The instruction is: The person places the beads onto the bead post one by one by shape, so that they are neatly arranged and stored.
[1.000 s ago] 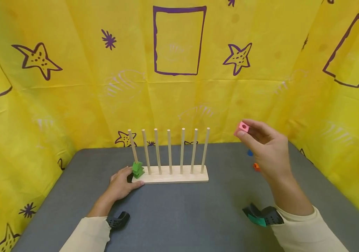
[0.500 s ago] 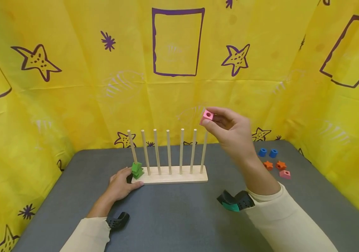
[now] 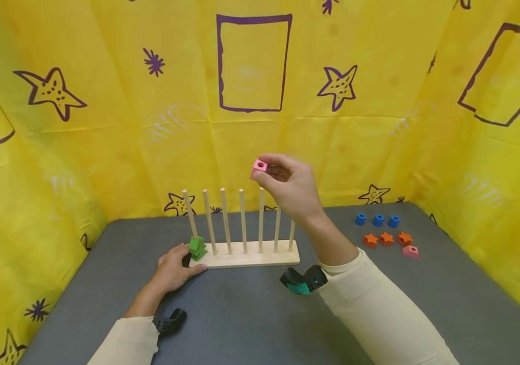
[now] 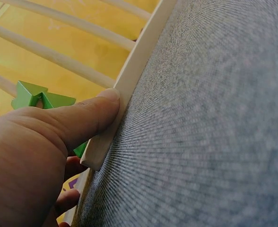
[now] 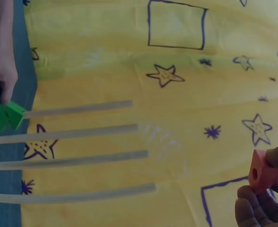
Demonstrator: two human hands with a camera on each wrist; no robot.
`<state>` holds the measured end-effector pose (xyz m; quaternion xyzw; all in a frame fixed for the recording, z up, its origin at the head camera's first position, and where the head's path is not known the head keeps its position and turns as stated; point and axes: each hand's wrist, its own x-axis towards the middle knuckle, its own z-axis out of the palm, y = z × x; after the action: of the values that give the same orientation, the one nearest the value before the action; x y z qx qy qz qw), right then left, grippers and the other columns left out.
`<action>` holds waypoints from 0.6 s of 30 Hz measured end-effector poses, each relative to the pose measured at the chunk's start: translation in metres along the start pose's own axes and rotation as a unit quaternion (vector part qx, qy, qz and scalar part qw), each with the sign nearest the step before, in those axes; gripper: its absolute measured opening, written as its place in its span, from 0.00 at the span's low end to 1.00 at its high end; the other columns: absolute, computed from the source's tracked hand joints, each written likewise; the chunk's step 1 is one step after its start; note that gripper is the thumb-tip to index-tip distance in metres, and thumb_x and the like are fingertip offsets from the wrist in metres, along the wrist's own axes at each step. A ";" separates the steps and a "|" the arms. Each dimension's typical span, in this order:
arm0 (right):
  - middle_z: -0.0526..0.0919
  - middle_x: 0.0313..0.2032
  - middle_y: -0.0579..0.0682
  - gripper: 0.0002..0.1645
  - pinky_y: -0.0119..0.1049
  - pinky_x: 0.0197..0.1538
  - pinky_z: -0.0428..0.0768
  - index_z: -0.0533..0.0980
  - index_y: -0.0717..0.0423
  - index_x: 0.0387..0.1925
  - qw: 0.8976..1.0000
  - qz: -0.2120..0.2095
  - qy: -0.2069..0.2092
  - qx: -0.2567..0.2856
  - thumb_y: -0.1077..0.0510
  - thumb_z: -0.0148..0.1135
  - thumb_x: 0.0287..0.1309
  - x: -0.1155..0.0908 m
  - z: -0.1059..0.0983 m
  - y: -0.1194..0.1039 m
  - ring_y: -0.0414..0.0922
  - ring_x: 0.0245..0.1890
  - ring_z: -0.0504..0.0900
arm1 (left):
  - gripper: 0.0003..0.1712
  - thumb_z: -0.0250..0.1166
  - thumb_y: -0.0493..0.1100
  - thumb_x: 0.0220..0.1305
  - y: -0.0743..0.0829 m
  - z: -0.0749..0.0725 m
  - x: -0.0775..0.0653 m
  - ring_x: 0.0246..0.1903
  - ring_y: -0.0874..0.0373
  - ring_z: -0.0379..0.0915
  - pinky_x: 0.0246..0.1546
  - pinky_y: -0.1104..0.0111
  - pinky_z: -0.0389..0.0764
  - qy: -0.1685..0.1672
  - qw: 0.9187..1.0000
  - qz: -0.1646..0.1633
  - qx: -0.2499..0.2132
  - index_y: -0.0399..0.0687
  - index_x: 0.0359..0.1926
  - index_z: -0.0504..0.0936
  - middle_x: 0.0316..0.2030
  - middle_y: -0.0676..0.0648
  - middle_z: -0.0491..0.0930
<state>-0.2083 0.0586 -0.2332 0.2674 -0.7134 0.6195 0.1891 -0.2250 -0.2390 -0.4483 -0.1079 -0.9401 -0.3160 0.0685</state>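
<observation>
My right hand (image 3: 289, 190) pinches a pink wooden bead (image 3: 259, 169) with a round hole, between thumb and fingers. It is raised above the pegs on the right half of a wooden peg stand (image 3: 251, 261), hiding parts of some of them. In the right wrist view the same bead (image 5: 262, 171) has a slanted side and the hole faces the pegs. My left hand (image 3: 172, 268) grips the stand's left end, the thumb (image 4: 94, 113) along its front edge and other fingers behind. Green angular beads (image 3: 198, 248) are stacked low on the leftmost peg, beside this hand.
On the grey table (image 3: 242, 319) at the right lie three blue cylinder beads (image 3: 378, 220), three orange star beads (image 3: 386, 239) and one pink bead (image 3: 410, 251). A yellow patterned cloth (image 3: 173, 152) walls the table's back and sides. Several upright pegs (image 3: 244, 223) rise from the stand.
My right hand has carried the pink bead leftward from the right side to over the stand, uncovering the beads on the right. My left hand has stayed on the stand.
</observation>
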 end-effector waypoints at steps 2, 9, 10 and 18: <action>0.83 0.39 0.54 0.20 0.37 0.44 0.80 0.79 0.66 0.51 1.000 0.016 -0.005 0.003 0.63 0.68 0.57 0.004 0.007 0.002 0.48 0.39 0.82 | 0.37 0.73 0.52 0.55 0.000 0.000 0.000 0.64 0.30 0.54 0.59 0.36 0.45 -0.001 1.000 -0.001 0.000 0.39 0.61 0.75 0.60 0.32 0.70; 0.84 0.37 0.52 0.19 0.37 0.43 0.80 0.79 0.65 0.50 0.999 0.046 -0.027 -0.004 0.63 0.68 0.57 0.014 0.027 0.013 0.46 0.38 0.82 | 0.36 0.72 0.52 0.55 0.001 -0.001 -0.002 0.64 0.29 0.54 0.58 0.36 0.45 -0.001 1.000 0.002 -0.002 0.39 0.61 0.75 0.60 0.32 0.70; 0.84 0.37 0.52 0.19 0.37 0.42 0.80 0.79 0.64 0.50 0.998 0.049 -0.029 -0.011 0.63 0.68 0.57 0.015 0.030 0.016 0.46 0.38 0.82 | 0.36 0.72 0.52 0.55 0.001 -0.001 -0.001 0.64 0.29 0.54 0.58 0.36 0.45 -0.001 1.000 0.002 -0.002 0.40 0.61 0.75 0.60 0.32 0.70; 0.83 0.38 0.53 0.19 0.33 0.42 0.80 0.79 0.64 0.51 0.995 0.051 -0.043 -0.071 0.64 0.68 0.56 0.021 0.050 0.027 0.46 0.38 0.82 | 0.36 0.72 0.53 0.56 0.000 0.000 -0.001 0.65 0.30 0.53 0.59 0.36 0.44 -0.005 1.000 -0.006 -0.005 0.40 0.61 0.75 0.61 0.33 0.70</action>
<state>-0.2387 0.0090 -0.2500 0.2435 -0.7755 0.5642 0.1450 -0.2242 -0.2391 -0.4478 -0.1048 -0.9394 -0.3208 0.0611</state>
